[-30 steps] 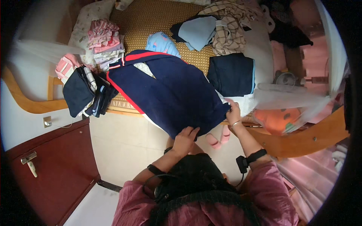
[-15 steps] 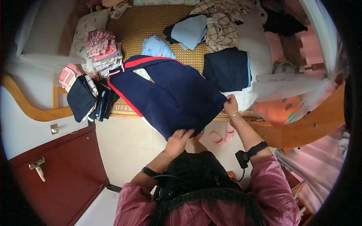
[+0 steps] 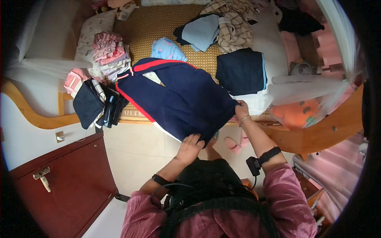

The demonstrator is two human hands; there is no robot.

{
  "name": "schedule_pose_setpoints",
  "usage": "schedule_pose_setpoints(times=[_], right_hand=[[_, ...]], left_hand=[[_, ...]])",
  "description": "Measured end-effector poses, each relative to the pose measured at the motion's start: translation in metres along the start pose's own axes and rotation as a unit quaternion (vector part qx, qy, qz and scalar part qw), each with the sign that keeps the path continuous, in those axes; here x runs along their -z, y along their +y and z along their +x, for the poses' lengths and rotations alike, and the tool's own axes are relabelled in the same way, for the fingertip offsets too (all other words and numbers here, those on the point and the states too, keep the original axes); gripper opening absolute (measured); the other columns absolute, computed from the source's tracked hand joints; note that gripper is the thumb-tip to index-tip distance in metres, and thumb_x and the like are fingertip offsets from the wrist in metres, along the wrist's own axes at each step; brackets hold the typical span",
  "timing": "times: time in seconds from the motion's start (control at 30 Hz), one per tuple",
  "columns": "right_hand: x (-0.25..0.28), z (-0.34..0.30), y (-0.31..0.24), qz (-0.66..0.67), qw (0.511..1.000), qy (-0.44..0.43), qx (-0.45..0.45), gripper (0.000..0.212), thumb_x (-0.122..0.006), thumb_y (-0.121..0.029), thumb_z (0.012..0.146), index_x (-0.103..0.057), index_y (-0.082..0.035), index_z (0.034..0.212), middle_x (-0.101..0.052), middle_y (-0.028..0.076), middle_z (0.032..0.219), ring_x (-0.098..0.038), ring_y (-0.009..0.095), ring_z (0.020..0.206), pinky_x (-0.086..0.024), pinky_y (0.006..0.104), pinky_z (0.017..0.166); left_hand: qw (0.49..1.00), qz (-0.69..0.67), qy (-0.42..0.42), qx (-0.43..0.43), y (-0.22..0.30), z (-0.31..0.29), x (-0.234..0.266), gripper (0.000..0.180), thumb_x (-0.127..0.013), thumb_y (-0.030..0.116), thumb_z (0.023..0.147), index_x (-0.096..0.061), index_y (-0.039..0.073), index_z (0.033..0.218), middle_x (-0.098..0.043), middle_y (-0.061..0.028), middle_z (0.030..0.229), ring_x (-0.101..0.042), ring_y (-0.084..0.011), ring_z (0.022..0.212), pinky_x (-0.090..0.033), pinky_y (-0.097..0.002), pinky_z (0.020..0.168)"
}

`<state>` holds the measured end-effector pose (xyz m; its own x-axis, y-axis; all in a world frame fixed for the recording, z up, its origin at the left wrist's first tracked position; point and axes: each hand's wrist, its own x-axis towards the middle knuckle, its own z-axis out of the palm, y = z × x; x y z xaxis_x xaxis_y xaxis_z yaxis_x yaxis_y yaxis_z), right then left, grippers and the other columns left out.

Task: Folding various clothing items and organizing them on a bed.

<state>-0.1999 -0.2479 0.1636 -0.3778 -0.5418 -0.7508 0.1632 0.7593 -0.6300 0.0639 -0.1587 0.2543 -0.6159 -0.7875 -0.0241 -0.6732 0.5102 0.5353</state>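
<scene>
A pair of navy track pants (image 3: 190, 99) with red and white side stripes stretches from the bed's front edge toward the far left. Its two legs lie apart on the bed, one bent over, with a strip of pale cloth showing between them. The wide near end hangs past the bed edge between my hands. My left hand (image 3: 191, 148) is closed on the near left corner, fingers over the fabric. At the right corner my right hand (image 3: 241, 111) pinches the edge between thumb and fingers.
On the bed mat (image 3: 137, 23) lie a dark folded stack (image 3: 240, 72), a light blue garment (image 3: 200, 31), a plaid garment (image 3: 237, 35), a blue patterned cloth (image 3: 167, 48) and pink folded clothes (image 3: 107, 47). Dark folded clothes (image 3: 88, 104) sit at the left corner. Pink slippers (image 3: 233, 145) rest on the floor.
The view has shifted slightly, moving the scene a little to the right. Both hands keep their hold on the track pants, which lie nearly the same.
</scene>
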Motion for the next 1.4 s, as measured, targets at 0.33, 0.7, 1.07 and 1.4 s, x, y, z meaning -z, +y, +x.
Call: schedule_pose_setpoints(times=[0.33,0.7,1.07,1.4], right_hand=[[0.015,-0.022,0.009,0.141,0.967,-0.127,-0.172,0.053,-0.029,-0.052,0.09,-0.048,-0.01,0.117,-0.061,0.011,0.104,-0.059,0.034,0.094,-0.049,0.0527,0.071],[0.008,-0.035,0.057,0.233,0.927,-0.159,-0.249,0.049,-0.057,-0.061,0.076,-0.053,-0.012,0.072,-0.055,0.007,0.074,-0.052,0.019,0.068,-0.047,0.0335,0.069],[-0.046,-0.08,0.038,0.229,0.894,-0.257,-0.288,0.035,-0.061,-0.02,0.082,-0.055,-0.005,0.113,-0.06,0.013,0.11,-0.058,0.031,0.097,-0.046,0.0439,0.087],[-0.082,-0.174,-0.09,0.238,0.941,-0.239,0.016,0.043,-0.059,0.0,0.076,-0.048,-0.01,0.117,-0.059,0.011,0.105,-0.059,0.028,0.094,-0.05,0.0418,0.081]], left_hand=[[0.996,-0.073,0.058,0.005,0.009,0.013,-0.01,0.031,-0.053,0.008,0.071,-0.057,0.006,0.102,-0.06,-0.009,0.099,-0.053,-0.0265,0.092,-0.045,-0.0358,0.081],[0.988,-0.136,0.077,-0.015,-0.002,0.012,-0.019,0.032,-0.055,0.003,0.068,-0.059,0.003,0.099,-0.062,-0.0087,0.097,-0.055,-0.0257,0.09,-0.048,-0.0343,0.077],[0.984,-0.136,0.083,-0.077,0.001,-0.001,-0.026,0.048,-0.065,0.013,0.058,-0.057,0.004,0.105,-0.057,-0.0094,0.106,-0.053,-0.0256,0.09,-0.046,-0.0331,0.081],[0.852,-0.226,0.376,0.284,-0.036,0.003,0.036,0.05,-0.066,0.027,0.078,-0.047,0.004,0.118,-0.049,-0.0137,0.117,-0.048,-0.0338,0.105,-0.042,-0.0424,0.087]])
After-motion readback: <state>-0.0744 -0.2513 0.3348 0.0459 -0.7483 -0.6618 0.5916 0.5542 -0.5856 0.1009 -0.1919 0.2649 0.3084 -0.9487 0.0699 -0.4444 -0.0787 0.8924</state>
